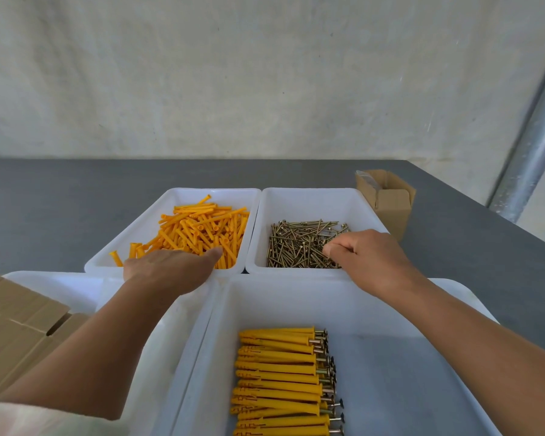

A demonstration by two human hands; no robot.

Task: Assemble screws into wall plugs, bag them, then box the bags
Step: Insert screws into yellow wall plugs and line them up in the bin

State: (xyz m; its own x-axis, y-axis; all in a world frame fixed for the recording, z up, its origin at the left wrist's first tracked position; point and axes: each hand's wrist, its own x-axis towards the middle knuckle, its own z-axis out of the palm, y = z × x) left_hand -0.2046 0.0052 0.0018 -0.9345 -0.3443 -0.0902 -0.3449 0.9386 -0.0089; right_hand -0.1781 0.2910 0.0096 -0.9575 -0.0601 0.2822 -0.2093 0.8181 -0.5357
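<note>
Both arms reach forward, left hand (170,268) palm-down, right hand (367,258) with fingers (336,247) curled.

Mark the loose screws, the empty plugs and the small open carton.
loose screws (296,247), head view, middle of the pile.
empty plugs (202,231), head view, middle of the heap.
small open carton (390,215), head view, front wall.

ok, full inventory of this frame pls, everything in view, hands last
wall plugs: many, loose, orange, far-left tray
screws: heap, brass-coloured, far-right tray
assembled plugs: stacked row, yellow, screw heads to the right, near tray
trays: at least four, white, on the table
small box: one, brown cardboard, open, right of the screw tray
cardboard stack: count unclear, brown, near left
table: one, dark grey
pipe: one, grey metal, far right by the wall
left hand: over the plug tray's near rim, fingers hidden
right hand: in the screw tray, fingertips bunched on screws
</note>
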